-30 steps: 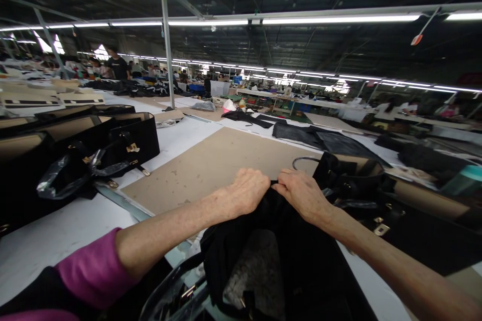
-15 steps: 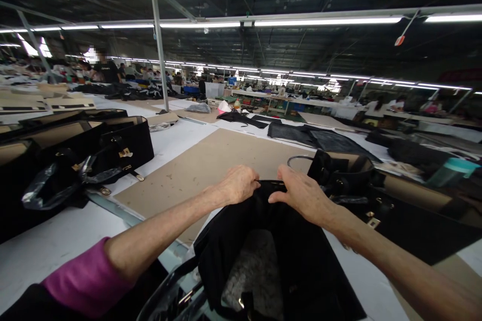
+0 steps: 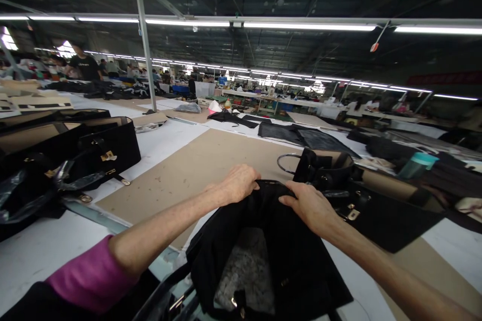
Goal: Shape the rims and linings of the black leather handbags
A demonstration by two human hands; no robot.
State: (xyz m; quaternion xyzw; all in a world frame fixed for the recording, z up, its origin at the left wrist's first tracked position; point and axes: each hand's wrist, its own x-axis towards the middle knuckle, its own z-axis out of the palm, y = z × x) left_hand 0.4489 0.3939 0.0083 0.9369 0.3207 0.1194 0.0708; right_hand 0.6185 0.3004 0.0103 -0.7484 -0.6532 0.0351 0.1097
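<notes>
In front of me a black handbag (image 3: 301, 256) stands with its mouth towards me, showing a dark lining and a mottled grey patch at the bottom. My left hand (image 3: 242, 183) pinches the far rim of this bag, fingers closed over the edge. To its right, my right hand (image 3: 304, 201) grips the same rim, thumb inside and fingers over the outside. A dark handle with a metal ring hangs at the bag's near left side. A small gold clasp part shows at the near edge. The outer face of the bag is hidden.
Black handbags with gold clasps (image 3: 109, 155) stand on the left; more bags (image 3: 391, 210) stand on the right. Brown board (image 3: 181, 175) covers part of the white table. A teal-lidded bottle (image 3: 417, 164) and black pieces (image 3: 286, 133) lie further back. A person (image 3: 85, 65) stands far left.
The view has turned slightly right, so surroundings shift left. My right hand has slid a little right along the rim, widening the gap between my hands.
</notes>
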